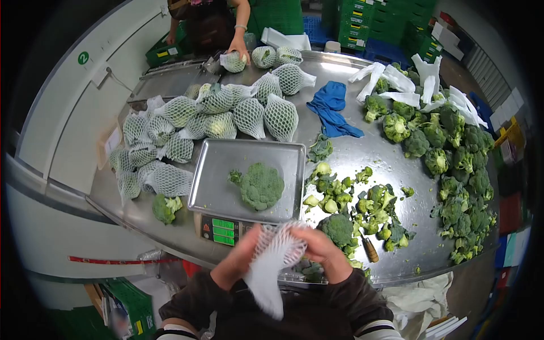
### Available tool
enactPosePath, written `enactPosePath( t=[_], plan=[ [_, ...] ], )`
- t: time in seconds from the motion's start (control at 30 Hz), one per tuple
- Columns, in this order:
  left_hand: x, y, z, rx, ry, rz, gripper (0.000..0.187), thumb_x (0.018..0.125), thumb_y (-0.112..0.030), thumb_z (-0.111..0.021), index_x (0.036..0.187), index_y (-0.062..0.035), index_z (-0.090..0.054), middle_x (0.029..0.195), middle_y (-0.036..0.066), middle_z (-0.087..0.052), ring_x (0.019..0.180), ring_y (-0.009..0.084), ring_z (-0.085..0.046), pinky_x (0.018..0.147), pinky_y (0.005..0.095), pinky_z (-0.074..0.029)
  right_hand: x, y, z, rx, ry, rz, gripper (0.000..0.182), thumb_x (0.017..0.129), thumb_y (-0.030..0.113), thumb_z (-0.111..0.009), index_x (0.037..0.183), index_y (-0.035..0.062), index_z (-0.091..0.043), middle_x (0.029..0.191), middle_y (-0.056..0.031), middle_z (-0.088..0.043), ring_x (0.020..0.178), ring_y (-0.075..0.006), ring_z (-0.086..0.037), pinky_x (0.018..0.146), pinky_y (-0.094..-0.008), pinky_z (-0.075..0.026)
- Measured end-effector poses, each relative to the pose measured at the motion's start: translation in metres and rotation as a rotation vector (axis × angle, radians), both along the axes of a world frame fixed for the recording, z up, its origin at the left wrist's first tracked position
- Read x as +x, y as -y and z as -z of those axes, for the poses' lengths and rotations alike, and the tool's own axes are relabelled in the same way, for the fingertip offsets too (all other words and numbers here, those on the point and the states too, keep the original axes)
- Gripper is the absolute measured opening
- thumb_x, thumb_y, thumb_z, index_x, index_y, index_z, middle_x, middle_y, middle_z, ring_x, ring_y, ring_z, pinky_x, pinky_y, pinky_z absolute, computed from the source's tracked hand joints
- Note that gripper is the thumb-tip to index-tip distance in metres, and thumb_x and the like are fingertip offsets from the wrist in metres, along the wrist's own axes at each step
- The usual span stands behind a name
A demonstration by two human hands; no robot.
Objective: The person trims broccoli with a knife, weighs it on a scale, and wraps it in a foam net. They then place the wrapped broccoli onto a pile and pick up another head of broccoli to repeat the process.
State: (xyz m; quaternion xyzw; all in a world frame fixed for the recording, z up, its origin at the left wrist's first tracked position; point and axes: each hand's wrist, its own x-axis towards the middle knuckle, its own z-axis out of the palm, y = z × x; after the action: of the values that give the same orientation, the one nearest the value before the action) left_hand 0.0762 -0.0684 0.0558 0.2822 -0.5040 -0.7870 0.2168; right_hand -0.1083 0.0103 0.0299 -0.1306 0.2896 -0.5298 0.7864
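Between my two hands a white foam net sleeve (269,272) is held up in front of the scale, its mouth stretched and its tail hanging down. My left hand (242,253), a little blurred, grips one side of the mouth. The other side is gripped by my right hand (318,247). Just beyond them a bare broccoli head (262,187) lies on the steel pan (204,187) of the scale. The lit green display (223,231) sits near my left hand; its digits are too small to read. Right of my right hand lie a broccoli head (338,229) and a wooden-handled knife (370,248).
Netted broccoli (175,110) is heaped at the left and back. Unwrapped broccoli (464,170) and loose white sleeves (391,79) cover the right side. A blue cloth (331,110) and cut stems (334,195) lie between. Across the table a co-worker's hand (239,48) touches a netted head.
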Motion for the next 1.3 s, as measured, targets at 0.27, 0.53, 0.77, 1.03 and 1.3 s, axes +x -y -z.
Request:
enactPosePath(
  t=[0.27, 0.53, 0.77, 1.03, 1.3],
  plan=[
    [-0.019, 0.048, -0.043, -1.258, 0.576, -0.415, 0.045, 0.072, -0.010, -0.060, 0.115, -0.0001, -0.051, 0.104, 0.017, -0.056, 0.090, 0.0352, -0.057, 0.075, 0.0344, -0.046, -0.008, 0.052, 0.049, -0.082, -0.818, 0.543, 0.020, 0.088, 0.017, -0.048, 0.095, 0.0003, -0.057, 0.074, -0.0046, -0.060, 0.066, -0.0113, -0.056, 0.061, -0.0277, -0.046],
    [0.009, 0.117, 0.048, -0.308, 0.147, -0.397, 0.046, 0.093, -0.028, -0.040, 0.132, -0.0052, -0.033, 0.118, 0.017, -0.051, 0.102, 0.0282, -0.056, 0.084, 0.0408, -0.047, 0.032, 0.098, 0.002, -0.155, -1.340, 0.666, 0.030, 0.089, 0.021, -0.047, 0.108, -0.0003, -0.054, 0.102, -0.0219, -0.055, 0.093, -0.0380, -0.055, 0.081, -0.0394, -0.044],
    [0.030, 0.052, -0.026, 0.296, -0.237, -0.197, 0.053, 0.092, -0.042, -0.037, 0.130, -0.0046, -0.034, 0.110, 0.013, -0.054, 0.100, 0.0235, -0.055, 0.089, 0.0390, -0.047, 0.040, 0.035, -0.120, -0.603, -1.049, -0.118, 0.024, 0.090, 0.021, -0.046, 0.107, 0.0048, -0.052, 0.082, -0.0127, -0.060, 0.071, -0.0272, -0.059, 0.065, -0.0351, -0.046],
    [0.000, 0.001, -0.022, 0.608, -0.335, -0.403, 0.042, 0.093, -0.034, -0.038, 0.123, -0.0043, -0.045, 0.117, 0.011, -0.052, 0.107, 0.0214, -0.050, 0.092, 0.0381, -0.043, 0.023, 0.033, -0.065, 0.339, 0.252, 0.255, 0.042, 0.094, 0.031, -0.038, 0.114, -0.0032, -0.051, 0.095, -0.0146, -0.064, 0.078, -0.0209, -0.066, 0.065, -0.0308, -0.057],
    [0.000, 0.117, 0.061, 0.540, -0.691, -0.362, 0.044, 0.093, -0.037, -0.034, 0.122, -0.0064, -0.047, 0.120, 0.011, -0.053, 0.108, 0.0252, -0.052, 0.090, 0.0413, -0.045, 0.028, 0.034, -0.017, 0.229, -0.053, 0.130, 0.029, 0.091, 0.027, -0.050, 0.106, 0.0025, -0.054, 0.084, -0.0039, -0.061, 0.071, -0.0094, -0.061, 0.055, -0.0193, -0.048]
  ],
)
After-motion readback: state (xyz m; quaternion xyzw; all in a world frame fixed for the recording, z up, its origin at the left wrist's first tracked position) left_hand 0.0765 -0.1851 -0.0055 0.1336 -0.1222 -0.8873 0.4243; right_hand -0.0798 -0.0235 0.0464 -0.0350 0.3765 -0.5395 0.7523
